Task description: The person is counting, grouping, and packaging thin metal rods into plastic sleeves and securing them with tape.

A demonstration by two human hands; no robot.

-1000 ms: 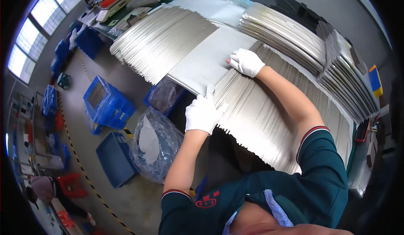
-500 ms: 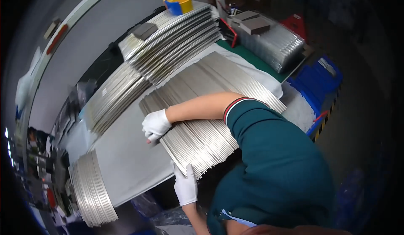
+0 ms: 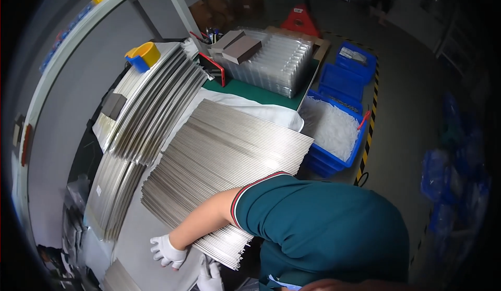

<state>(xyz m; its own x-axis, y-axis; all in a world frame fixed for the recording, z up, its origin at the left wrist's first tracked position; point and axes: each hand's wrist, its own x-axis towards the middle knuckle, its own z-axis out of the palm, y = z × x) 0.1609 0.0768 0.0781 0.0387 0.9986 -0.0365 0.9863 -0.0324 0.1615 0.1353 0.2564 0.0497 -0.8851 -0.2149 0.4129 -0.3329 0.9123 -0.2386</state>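
Note:
A broad layer of thin silver metal rods [image 3: 224,145] lies side by side across the table. My right hand [image 3: 169,252], in a white glove with bare fingertips, rests with fingers spread on the grey tabletop [image 3: 141,239] beside the rods' near left edge. My right forearm reaches across the rods. Lower down, my left hand [image 3: 210,276], also gloved in white, is next to the near rod ends with its fingers apart; its forearm is cut off by the lower edge. I see nothing held in either hand.
Stacked silver panels [image 3: 156,98] line the left, topped by a yellow and blue tape roll [image 3: 143,56]. Behind stand clear plastic trays [image 3: 271,56] bearing grey-brown blocks [image 3: 242,49]. A blue bin [image 3: 357,150] with white material stands right of the table. More rods [image 3: 120,278] lie lower left.
My view has swung to the right, so the table sits lower and further left. My right hand's curled fingers have spread onto the tabletop. My left hand stays near the rod ends.

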